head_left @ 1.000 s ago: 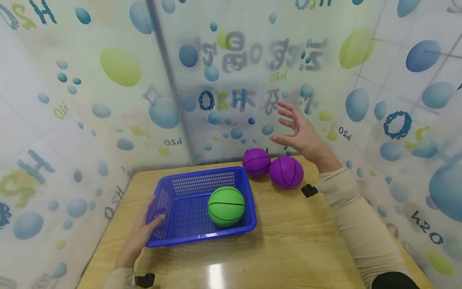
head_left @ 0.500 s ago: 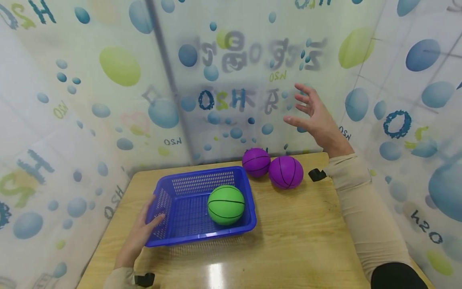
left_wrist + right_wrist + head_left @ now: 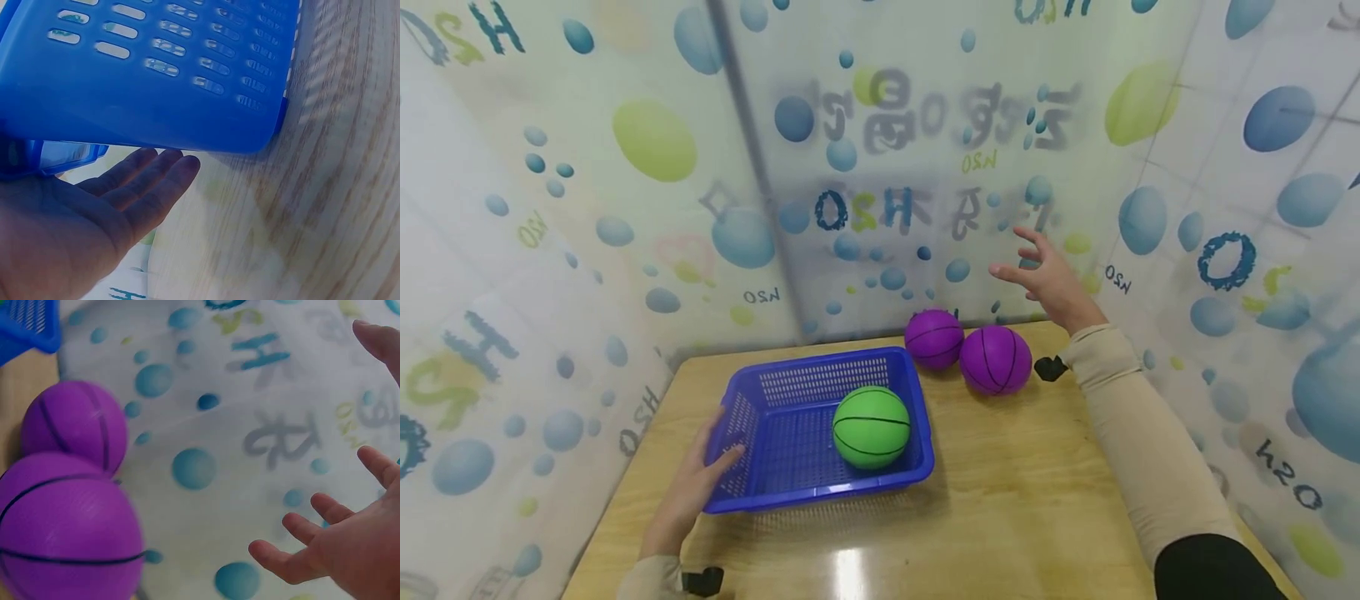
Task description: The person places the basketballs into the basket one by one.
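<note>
A blue plastic basket (image 3: pixel 797 492) with slotted walls rests on the table, and a green ball with black seams (image 3: pixel 871 427) lies in its right part. My left hand (image 3: pixel 688 487) holds the basket's left end, thumb over the rim and fingers outside along the wall. In the left wrist view those fingers (image 3: pixel 156 194) stretch beside the blue wall. Two purple balls stand right of the basket, a rear one (image 3: pixel 934 339) and a nearer one (image 3: pixel 996 360). My right hand (image 3: pixel 1052 279) is raised above and right of them, fingers spread, holding nothing.
The wooden table (image 3: pixel 1000 500) reaches back to a curtain (image 3: pixel 880 167) printed with blue and green drops. Similar printed sheets enclose both sides. The purple balls sit close to the table's back edge.
My right hand moved right and up, then came back down and slightly left, staying above the purple balls. The left hand, basket and balls have not moved.
</note>
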`<action>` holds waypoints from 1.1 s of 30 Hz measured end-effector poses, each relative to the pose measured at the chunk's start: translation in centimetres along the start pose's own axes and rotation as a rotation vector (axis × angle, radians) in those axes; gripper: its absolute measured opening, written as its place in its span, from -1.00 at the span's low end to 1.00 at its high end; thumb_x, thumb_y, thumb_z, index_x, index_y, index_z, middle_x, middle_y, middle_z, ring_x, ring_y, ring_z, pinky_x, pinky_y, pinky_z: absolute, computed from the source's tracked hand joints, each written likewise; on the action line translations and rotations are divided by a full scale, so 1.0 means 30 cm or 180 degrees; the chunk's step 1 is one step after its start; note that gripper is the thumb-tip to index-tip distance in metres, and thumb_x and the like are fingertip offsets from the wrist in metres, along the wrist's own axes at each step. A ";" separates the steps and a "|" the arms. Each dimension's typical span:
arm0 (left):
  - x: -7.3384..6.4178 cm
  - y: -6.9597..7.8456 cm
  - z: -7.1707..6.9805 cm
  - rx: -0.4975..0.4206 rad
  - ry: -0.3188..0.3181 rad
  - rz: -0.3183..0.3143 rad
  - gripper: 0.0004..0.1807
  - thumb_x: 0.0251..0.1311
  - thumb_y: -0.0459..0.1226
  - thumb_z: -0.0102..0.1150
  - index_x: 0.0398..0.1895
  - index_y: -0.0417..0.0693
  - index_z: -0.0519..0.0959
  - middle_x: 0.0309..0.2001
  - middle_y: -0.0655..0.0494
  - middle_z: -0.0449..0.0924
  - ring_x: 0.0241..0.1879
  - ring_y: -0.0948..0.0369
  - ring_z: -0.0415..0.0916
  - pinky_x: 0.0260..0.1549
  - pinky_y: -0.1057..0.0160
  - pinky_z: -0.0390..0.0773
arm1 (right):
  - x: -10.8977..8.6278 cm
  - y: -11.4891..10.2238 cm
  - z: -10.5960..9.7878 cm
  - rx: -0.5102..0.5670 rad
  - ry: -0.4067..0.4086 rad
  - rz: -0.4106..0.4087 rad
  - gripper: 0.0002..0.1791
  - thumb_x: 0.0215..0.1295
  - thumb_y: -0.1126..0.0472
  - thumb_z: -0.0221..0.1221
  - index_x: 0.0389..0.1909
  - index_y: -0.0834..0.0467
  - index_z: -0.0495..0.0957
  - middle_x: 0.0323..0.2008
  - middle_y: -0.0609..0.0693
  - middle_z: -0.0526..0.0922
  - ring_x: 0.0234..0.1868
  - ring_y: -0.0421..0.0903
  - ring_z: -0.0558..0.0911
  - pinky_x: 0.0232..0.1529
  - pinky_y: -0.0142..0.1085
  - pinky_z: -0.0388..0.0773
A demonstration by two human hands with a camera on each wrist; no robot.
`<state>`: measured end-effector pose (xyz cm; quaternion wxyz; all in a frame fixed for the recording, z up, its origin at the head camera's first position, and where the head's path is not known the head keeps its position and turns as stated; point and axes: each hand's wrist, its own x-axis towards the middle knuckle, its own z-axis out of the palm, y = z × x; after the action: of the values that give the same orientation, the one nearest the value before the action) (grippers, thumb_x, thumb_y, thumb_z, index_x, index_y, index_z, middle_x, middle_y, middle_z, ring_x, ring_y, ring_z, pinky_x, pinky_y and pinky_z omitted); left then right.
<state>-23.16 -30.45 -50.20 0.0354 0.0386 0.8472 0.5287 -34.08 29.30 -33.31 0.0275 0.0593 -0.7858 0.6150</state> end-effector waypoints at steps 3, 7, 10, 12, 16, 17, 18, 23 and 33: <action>-0.001 0.005 0.001 -0.0013 0.0000 0.0011 -0.04 0.48 -0.04 0.20 0.71 0.34 -0.21 0.70 -0.02 -0.36 0.63 -0.28 -0.41 0.43 -0.54 -0.26 | -0.025 0.040 0.009 -0.0043 -0.0104 0.0199 0.12 0.30 -0.11 0.41 0.68 -0.27 -0.13 0.66 0.17 -0.18 0.63 0.24 -0.02 0.45 0.43 0.09; -0.004 0.011 -0.001 -0.0010 0.0006 0.0027 -0.04 0.48 -0.05 0.20 0.72 0.32 -0.20 0.70 -0.03 -0.35 0.63 -0.27 -0.40 0.43 -0.54 -0.26 | -0.033 0.148 0.018 -0.0026 -0.0144 0.0409 0.13 0.33 -0.13 0.38 0.70 -0.20 -0.18 0.65 0.23 -0.23 0.63 0.29 -0.06 0.44 0.48 0.04; -0.004 0.008 0.000 0.0001 0.0016 0.0015 -0.05 0.48 -0.05 0.20 0.72 0.33 -0.19 0.70 -0.04 -0.33 0.63 -0.27 -0.38 0.43 -0.53 -0.24 | -0.017 0.250 0.026 -0.0045 -0.0109 0.0512 0.14 0.30 -0.18 0.38 0.69 -0.23 -0.18 0.64 0.26 -0.21 0.62 0.31 -0.03 0.40 0.52 0.05; -0.004 0.005 0.001 0.0007 0.0019 -0.0002 -0.05 0.48 -0.04 0.20 0.71 0.34 -0.19 0.70 -0.05 -0.32 0.63 -0.28 -0.37 0.44 -0.53 -0.23 | -0.017 0.293 0.040 -0.0027 -0.0125 0.0572 0.17 0.28 -0.18 0.40 0.69 -0.24 -0.19 0.64 0.28 -0.20 0.60 0.34 -0.01 0.40 0.52 0.06; -0.005 0.004 0.003 0.0009 0.0024 0.0007 -0.05 0.48 -0.04 0.20 0.71 0.34 -0.18 0.70 -0.05 -0.31 0.63 -0.27 -0.36 0.44 -0.53 -0.21 | -0.034 0.349 0.071 -0.0023 -0.0166 0.0674 0.21 0.24 -0.19 0.44 0.69 -0.20 -0.18 0.61 0.34 -0.13 0.53 0.38 0.15 0.41 0.43 0.19; -0.005 0.006 0.003 0.0008 0.0028 0.0022 -0.05 0.48 -0.04 0.20 0.71 0.34 -0.18 0.70 -0.04 -0.31 0.63 -0.27 -0.36 0.44 -0.52 -0.21 | -0.039 0.357 0.079 -0.0012 -0.0188 0.0697 0.21 0.24 -0.17 0.44 0.70 -0.18 -0.18 0.60 0.35 -0.11 0.50 0.39 0.21 0.39 0.38 0.26; -0.005 0.007 0.003 0.0007 0.0031 0.0039 -0.05 0.48 -0.04 0.20 0.72 0.32 -0.18 0.70 -0.04 -0.31 0.63 -0.27 -0.36 0.44 -0.52 -0.21 | -0.047 0.363 0.087 0.0000 -0.0198 0.0731 0.20 0.24 -0.16 0.45 0.69 -0.15 -0.16 0.59 0.36 -0.07 0.46 0.39 0.28 0.37 0.33 0.34; -0.010 0.015 0.004 0.0027 0.0045 0.0099 -0.05 0.48 -0.06 0.20 0.72 0.28 -0.18 0.70 -0.06 -0.30 0.63 -0.28 -0.36 0.43 -0.53 -0.21 | -0.067 0.402 0.121 0.0053 -0.0310 0.0891 0.16 0.25 -0.04 0.46 0.69 -0.03 -0.10 0.56 0.35 0.07 0.34 0.41 0.45 0.15 0.14 0.62; -0.009 0.014 0.004 0.0046 0.0062 0.0153 -0.06 0.48 -0.08 0.20 0.72 0.27 -0.16 0.70 0.00 -0.29 0.63 -0.24 -0.37 0.44 -0.53 -0.23 | -0.078 0.487 0.125 -0.0277 -0.0288 0.0752 0.17 0.20 -0.10 0.49 0.67 -0.03 -0.04 0.53 0.33 0.13 0.41 0.40 0.37 0.26 0.25 0.51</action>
<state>-22.88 -30.19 -49.87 0.0142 0.0541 0.8501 0.5237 -33.52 29.24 -48.55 -0.0780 -0.0072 -0.8136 0.5761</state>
